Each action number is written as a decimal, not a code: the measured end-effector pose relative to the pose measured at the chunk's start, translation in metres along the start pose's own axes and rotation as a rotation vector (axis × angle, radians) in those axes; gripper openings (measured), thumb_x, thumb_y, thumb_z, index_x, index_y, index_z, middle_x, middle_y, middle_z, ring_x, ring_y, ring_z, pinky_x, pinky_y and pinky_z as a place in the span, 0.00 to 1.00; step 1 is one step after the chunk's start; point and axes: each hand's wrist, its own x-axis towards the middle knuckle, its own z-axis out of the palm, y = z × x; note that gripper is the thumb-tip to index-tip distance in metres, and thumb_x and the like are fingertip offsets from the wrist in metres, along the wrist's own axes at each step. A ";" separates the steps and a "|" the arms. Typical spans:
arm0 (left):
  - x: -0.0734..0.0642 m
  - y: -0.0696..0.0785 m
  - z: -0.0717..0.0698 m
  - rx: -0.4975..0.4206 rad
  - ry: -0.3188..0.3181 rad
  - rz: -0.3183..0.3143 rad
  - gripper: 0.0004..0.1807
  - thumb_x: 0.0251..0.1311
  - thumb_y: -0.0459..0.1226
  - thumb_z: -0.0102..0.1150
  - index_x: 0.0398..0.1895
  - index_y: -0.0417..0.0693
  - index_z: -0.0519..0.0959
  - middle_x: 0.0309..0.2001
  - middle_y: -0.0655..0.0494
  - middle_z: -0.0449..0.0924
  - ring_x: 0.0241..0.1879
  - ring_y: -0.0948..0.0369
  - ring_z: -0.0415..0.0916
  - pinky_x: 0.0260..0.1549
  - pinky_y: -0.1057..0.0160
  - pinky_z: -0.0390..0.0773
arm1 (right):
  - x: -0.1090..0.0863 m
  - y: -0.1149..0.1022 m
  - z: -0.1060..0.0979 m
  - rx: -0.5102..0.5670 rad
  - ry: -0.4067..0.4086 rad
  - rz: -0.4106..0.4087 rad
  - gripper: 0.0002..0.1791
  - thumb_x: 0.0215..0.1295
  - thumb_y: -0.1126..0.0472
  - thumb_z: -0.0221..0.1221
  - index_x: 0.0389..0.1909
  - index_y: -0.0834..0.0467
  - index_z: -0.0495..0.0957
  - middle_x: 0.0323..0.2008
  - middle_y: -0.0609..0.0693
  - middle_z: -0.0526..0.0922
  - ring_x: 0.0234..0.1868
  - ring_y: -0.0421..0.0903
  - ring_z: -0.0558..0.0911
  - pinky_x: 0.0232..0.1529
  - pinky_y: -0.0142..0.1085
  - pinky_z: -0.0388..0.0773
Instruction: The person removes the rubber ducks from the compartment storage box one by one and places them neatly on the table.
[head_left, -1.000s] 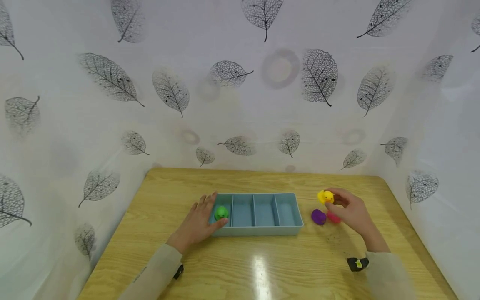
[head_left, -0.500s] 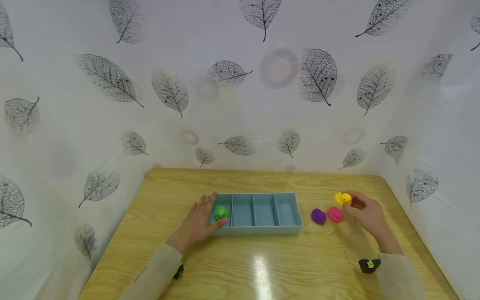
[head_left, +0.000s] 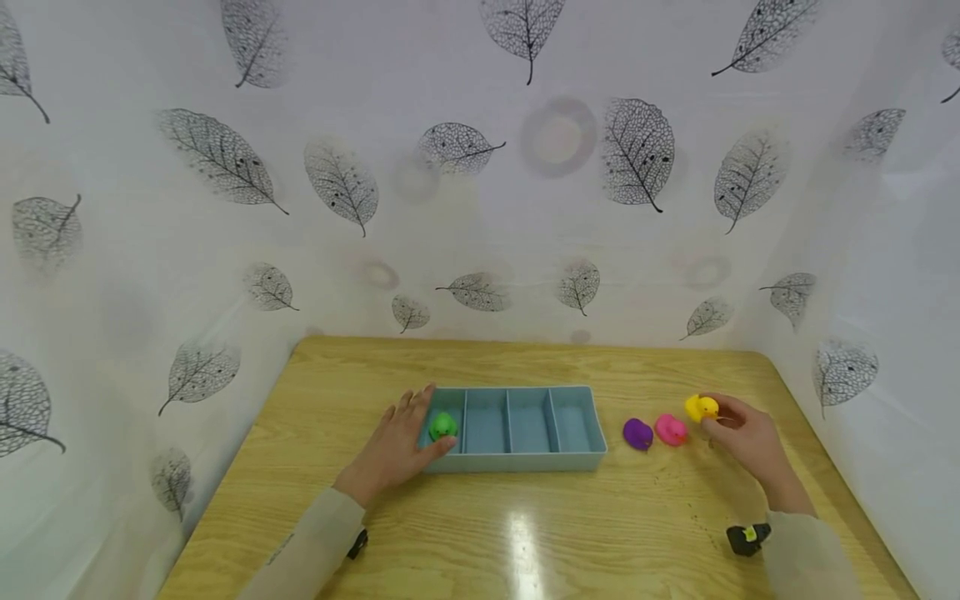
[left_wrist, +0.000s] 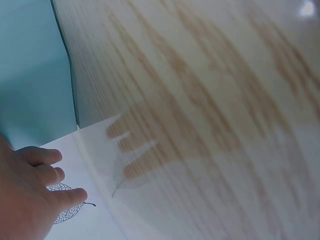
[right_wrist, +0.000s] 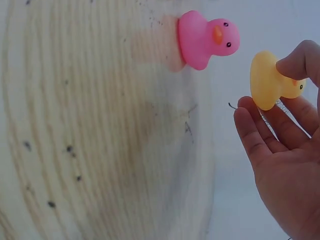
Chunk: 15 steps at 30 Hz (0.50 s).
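Note:
In the head view, my right hand (head_left: 750,442) pinches a yellow rubber duck (head_left: 702,408) between thumb and fingertips. The right wrist view shows the yellow duck (right_wrist: 266,81) above the tabletop, the thumb on one side and fingers under it. Beside it on the table sit a pink rubber duck (head_left: 671,430) and a purple one (head_left: 638,434). My left hand (head_left: 393,446) rests at the left end of a blue divided tray (head_left: 517,462), fingers extended along that end and thumb over the front rim. A green duck (head_left: 443,426) sits in the tray's leftmost compartment.
The wooden table (head_left: 450,533) has a light glare near its front middle. A white leaf-patterned sheet (head_left: 480,217) hangs behind and at both sides. Dark camera straps (head_left: 747,539) sit at the wrists.
My right hand has carried the yellow duck to the right and slightly lower, away from above the pink duck, which is now uncovered. My left hand and the tray have not moved.

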 end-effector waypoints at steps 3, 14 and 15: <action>-0.001 0.001 -0.001 -0.007 0.003 0.002 0.56 0.71 0.69 0.51 0.88 0.52 0.39 0.86 0.43 0.48 0.84 0.38 0.44 0.79 0.30 0.49 | 0.001 0.007 0.001 -0.002 0.002 -0.006 0.27 0.74 0.63 0.64 0.68 0.72 0.74 0.60 0.76 0.80 0.40 0.16 0.74 0.36 0.23 0.83; -0.001 0.001 -0.002 0.001 -0.014 -0.001 0.56 0.72 0.68 0.50 0.88 0.52 0.38 0.86 0.43 0.47 0.85 0.38 0.43 0.79 0.30 0.49 | 0.003 0.024 0.006 -0.063 -0.006 0.076 0.29 0.73 0.57 0.65 0.68 0.69 0.75 0.62 0.75 0.78 0.39 0.14 0.69 0.37 0.18 0.78; -0.001 0.001 -0.002 0.002 -0.013 0.001 0.56 0.72 0.68 0.50 0.88 0.51 0.38 0.86 0.43 0.47 0.85 0.38 0.43 0.79 0.30 0.49 | 0.004 0.025 0.006 -0.069 -0.005 0.082 0.29 0.73 0.57 0.65 0.68 0.69 0.75 0.62 0.74 0.77 0.39 0.14 0.69 0.37 0.19 0.78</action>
